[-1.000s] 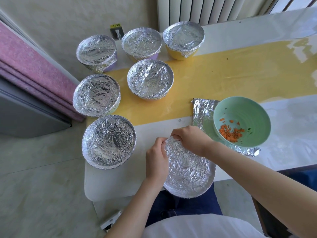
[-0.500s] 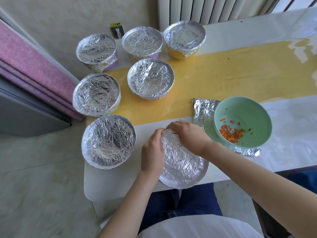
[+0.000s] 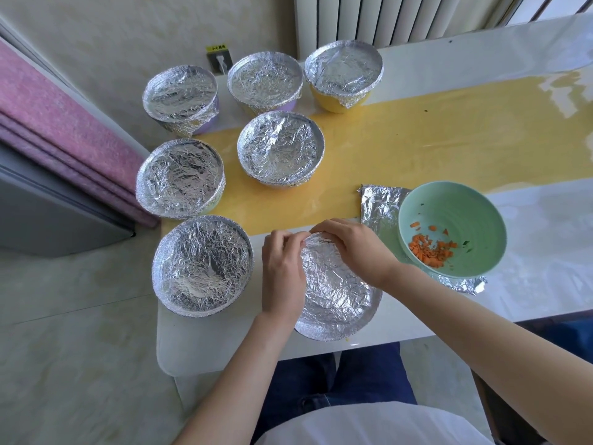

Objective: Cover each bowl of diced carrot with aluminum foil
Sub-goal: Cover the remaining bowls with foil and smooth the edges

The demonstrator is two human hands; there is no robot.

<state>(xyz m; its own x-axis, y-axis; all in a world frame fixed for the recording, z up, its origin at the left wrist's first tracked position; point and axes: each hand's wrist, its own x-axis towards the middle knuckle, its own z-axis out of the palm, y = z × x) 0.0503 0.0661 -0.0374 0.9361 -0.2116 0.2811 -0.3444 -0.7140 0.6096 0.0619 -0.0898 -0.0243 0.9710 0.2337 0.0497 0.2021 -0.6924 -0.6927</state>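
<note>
A foil-covered bowl [image 3: 337,297] stands at the table's near edge between my hands. My left hand [image 3: 282,274] grips its left side, fingers pinching the foil at the far rim. My right hand [image 3: 356,248] lies over the far right rim, fingers curled on the foil there. To the right, an uncovered green bowl [image 3: 462,213] with diced carrot [image 3: 431,250] sits on a flat foil sheet [image 3: 380,203]. Several more foil-covered bowls stand to the left and behind, the nearest one [image 3: 202,264] beside my left hand.
The table [image 3: 545,284] has a yellow strip [image 3: 433,136] across its middle and a white near edge. A pink-purple folded cloth [image 3: 54,139] lies off the table's left side. A radiator [image 3: 385,17] stands behind.
The foil-covered bowl has moved away from me, from overhanging the table's near edge onto the table. Both hands moved with it and stay at its far rim.
</note>
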